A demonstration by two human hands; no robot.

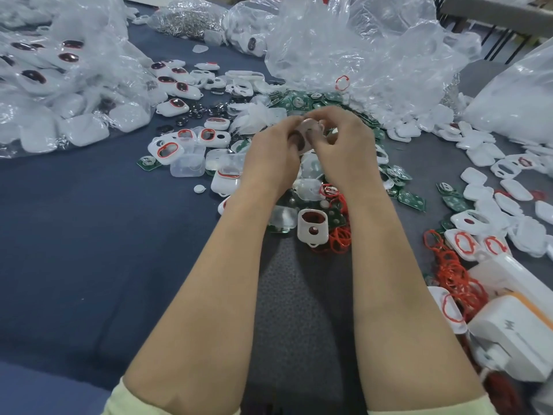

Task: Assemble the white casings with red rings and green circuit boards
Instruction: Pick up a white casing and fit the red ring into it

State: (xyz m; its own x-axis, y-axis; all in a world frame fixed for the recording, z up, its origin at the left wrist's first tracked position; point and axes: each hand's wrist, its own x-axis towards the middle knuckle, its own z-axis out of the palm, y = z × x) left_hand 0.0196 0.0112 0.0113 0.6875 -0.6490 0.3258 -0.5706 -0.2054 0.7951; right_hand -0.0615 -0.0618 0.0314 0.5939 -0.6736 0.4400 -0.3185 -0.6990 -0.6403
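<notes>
1. Reaching forward from pale yellow sleeves (125, 399), both forearms (209, 280) stretch over the blue cloth (89, 250) and angle inward so that the wrists come close together.
2. Between the forearms, a loose white casing (312, 227) lies flat with its dark opening up. Red rings (339, 238) are heaped just beside it on the right.
3. Above that, the left hand (275, 145) is raised, back toward the camera, with its fingers curled in and pinching the left edge of the held casing (308, 131).
4. The right hand (341, 139) mirrors it, knuckles up, fingertips pinching the same piece from the right.
5. The held casing sits between the two sets of fingertips, lifted over the pile and mostly hidden. Whether it contains a ring or a board cannot be told.
6. Green circuit boards (414, 199) are scattered under and beyond the hands.
7. Farthest off, clear plastic bags (359, 49) of white parts are piled up.
</notes>
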